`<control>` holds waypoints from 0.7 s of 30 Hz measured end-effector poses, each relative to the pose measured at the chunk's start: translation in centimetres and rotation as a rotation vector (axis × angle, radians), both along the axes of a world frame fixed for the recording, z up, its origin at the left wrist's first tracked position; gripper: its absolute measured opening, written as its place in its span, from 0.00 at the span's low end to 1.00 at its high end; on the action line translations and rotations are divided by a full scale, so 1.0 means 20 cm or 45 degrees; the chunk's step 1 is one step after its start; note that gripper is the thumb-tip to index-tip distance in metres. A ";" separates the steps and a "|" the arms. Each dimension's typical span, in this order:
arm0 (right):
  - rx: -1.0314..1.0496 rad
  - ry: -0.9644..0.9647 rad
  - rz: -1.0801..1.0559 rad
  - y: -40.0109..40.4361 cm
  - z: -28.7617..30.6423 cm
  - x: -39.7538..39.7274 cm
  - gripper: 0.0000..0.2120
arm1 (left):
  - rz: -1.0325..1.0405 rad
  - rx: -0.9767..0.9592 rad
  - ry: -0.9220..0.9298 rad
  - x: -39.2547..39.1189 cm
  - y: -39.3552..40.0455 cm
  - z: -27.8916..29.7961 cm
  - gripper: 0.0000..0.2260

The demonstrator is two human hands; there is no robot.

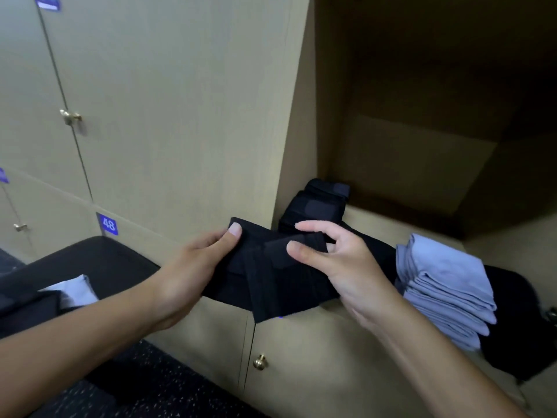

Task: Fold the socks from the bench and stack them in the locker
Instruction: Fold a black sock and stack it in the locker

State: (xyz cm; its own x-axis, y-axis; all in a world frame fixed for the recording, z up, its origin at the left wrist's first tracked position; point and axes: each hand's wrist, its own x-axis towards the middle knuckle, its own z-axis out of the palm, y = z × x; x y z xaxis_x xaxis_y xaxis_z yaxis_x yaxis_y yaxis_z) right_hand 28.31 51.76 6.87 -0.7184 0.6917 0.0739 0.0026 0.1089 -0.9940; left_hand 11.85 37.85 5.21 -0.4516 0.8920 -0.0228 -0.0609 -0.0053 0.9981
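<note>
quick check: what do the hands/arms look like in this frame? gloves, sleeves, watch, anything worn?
Both are bare. The left hand and right hand wear no gloves and no rings that show. Both forearms are uncovered to the frame edge: no sleeves, watch, bands or markings in view. Nails are short and unpainted.

White "48" on a blue number plate [108, 224], fixed to a beige locker door [168, 86], other blue plates unreadable
</note>
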 end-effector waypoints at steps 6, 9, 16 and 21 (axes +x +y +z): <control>0.133 -0.005 0.049 -0.01 0.03 0.00 0.24 | -0.130 0.012 0.085 0.04 -0.03 0.02 0.16; 0.114 -0.050 0.058 0.01 0.04 0.01 0.24 | -0.085 0.055 0.132 0.05 -0.03 0.04 0.12; -0.421 -0.020 0.235 0.05 0.03 0.05 0.35 | 0.187 0.220 0.026 0.05 0.01 0.05 0.12; -0.281 -0.063 0.095 0.04 0.00 0.04 0.08 | 0.247 0.271 0.023 0.04 0.04 0.05 0.10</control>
State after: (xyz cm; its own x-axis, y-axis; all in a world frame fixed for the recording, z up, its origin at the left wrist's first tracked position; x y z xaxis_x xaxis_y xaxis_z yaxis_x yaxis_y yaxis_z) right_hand 29.05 52.51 6.80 -0.7673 0.6319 -0.1094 0.0519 -0.1089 -0.9927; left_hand 12.60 38.74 6.15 -0.6129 0.7728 0.1649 -0.0208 -0.2244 0.9743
